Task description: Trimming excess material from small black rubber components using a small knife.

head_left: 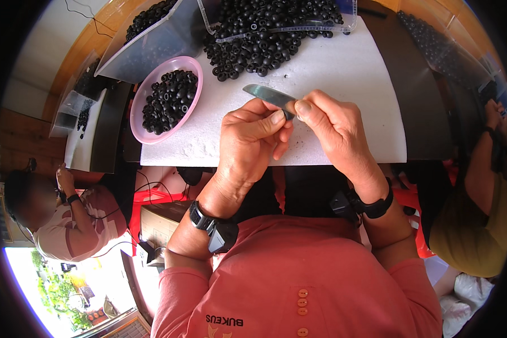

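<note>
Closed firmly, my right hand (338, 127) wraps the near end of a knife (269, 96), its thumb pressed close by the base of the blade; the handle is mostly buried in my fingers. Seen from the head view, the blade points to my left, passing over the fingers of my left hand (245, 132). That hand is drawn into a pinch, thumb against fingers, with a small dark piece (288, 114) at the tips, just under the blade's base. It is so covered that I cannot tell its full shape, nor whether the edge touches it.

Both hands are over the near part of a white board (372, 96). Beyond them lies a heap of black beads (253, 53), and to the left a pink bowl (137, 121) holds more.

I judge the knife light and stiff, best held by the handle, with the left fingertips clear of the edge. The dark piece is probably light too, firm and perhaps slippery if it is rounded like the beads; I would grip it by its sides, low down, leaving the part toward the blade free.
</note>
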{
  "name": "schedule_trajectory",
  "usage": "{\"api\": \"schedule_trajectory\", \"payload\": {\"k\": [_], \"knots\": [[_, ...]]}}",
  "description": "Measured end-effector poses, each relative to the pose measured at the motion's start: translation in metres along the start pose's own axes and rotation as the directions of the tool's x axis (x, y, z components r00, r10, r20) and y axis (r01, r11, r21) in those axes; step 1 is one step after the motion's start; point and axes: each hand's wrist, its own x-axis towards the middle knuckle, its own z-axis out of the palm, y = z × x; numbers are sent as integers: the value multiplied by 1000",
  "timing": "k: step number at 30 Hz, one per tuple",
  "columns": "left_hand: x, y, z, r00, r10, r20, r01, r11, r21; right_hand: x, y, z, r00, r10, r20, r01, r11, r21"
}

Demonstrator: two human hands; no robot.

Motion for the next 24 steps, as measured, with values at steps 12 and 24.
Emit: {"api": "schedule_trajectory", "payload": {"k": [12, 24], "knots": [[2, 4, 8, 998, 67, 18, -68, 997, 49, 1, -1, 1, 992, 98, -74, -77, 968, 237], [-12, -1, 11, 999, 1, 42, -1, 1000, 10, -1, -3, -7, 991, 132, -10, -122, 945, 304]]}}
